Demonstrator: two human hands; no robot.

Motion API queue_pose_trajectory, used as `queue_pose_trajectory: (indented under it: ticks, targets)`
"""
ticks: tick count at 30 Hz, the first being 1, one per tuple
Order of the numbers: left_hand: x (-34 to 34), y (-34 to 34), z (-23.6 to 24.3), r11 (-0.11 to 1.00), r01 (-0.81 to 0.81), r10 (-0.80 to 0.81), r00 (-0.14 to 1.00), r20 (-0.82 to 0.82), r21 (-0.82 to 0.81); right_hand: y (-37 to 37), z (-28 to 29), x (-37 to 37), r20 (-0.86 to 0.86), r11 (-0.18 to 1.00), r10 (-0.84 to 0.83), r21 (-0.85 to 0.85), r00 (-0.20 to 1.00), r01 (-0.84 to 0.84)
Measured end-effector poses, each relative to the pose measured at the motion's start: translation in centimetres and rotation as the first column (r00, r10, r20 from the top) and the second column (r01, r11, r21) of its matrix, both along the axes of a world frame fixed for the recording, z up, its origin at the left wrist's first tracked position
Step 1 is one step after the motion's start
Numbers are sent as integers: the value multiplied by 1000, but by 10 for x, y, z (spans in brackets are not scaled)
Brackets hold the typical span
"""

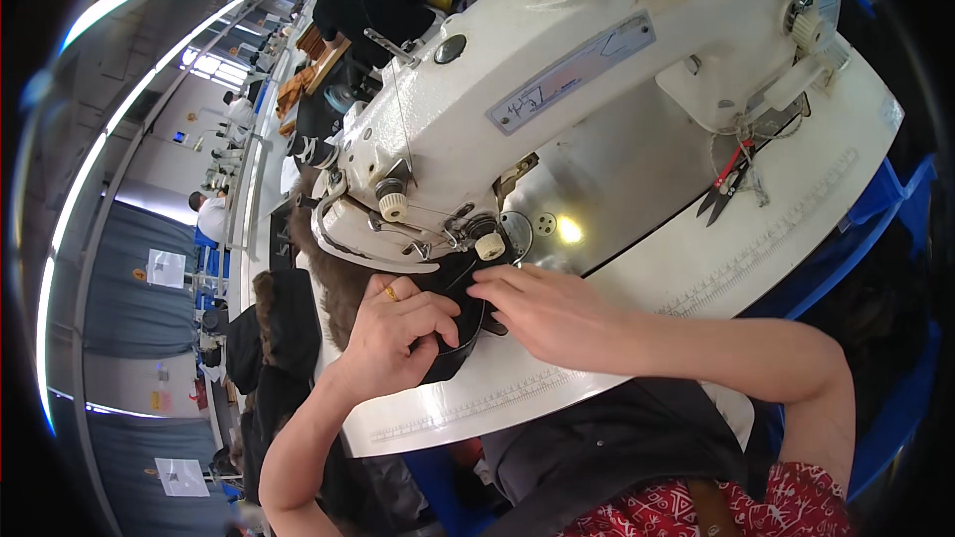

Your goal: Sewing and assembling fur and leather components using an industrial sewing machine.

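Fingers [435,322] of two hands [390,338] [542,313], one black cloth [453,362]

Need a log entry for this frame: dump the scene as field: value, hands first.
left hand: fingers curled on black fabric; grip unclear
right hand: fingertips together at the fabric, close to the needle area; grip unclear
machine: white sewing machine, its head just beyond the hands
brown fur: left of the left hand
tool: red-handled snips, on the machine's right side
right edge: blue bin
background: person in black top, facing away
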State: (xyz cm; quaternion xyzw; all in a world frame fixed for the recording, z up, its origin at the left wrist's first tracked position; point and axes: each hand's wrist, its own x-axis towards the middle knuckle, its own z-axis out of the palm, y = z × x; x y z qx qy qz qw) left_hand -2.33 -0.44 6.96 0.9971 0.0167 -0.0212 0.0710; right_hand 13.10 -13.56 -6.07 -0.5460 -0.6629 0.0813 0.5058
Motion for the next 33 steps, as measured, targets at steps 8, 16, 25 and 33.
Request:
queue_pose_trajectory:
  ticks: [8, 16, 25, 33]
  targets:
    - [13, -30, -4, 944, 67, -52, 997, -57, 322, 39, -23, 34, 432, 967, 72, 189, 899, -169]
    - [5, -36, -32, 851, -69, 41, 997, 66, 520, 23, -17, 82, -100, 984, 147, -87, 984, -156]
    - [20, -33, -36, 854, -271, 165, 950, 264, 443, 30, -18, 68, -185, 989, 62, -120, 981, -85]
    - [21, -32, -37, 943, -290, 241, 934, 262, 165, 8, -23, 57, -264, 999, -39, -41, 964, 29]
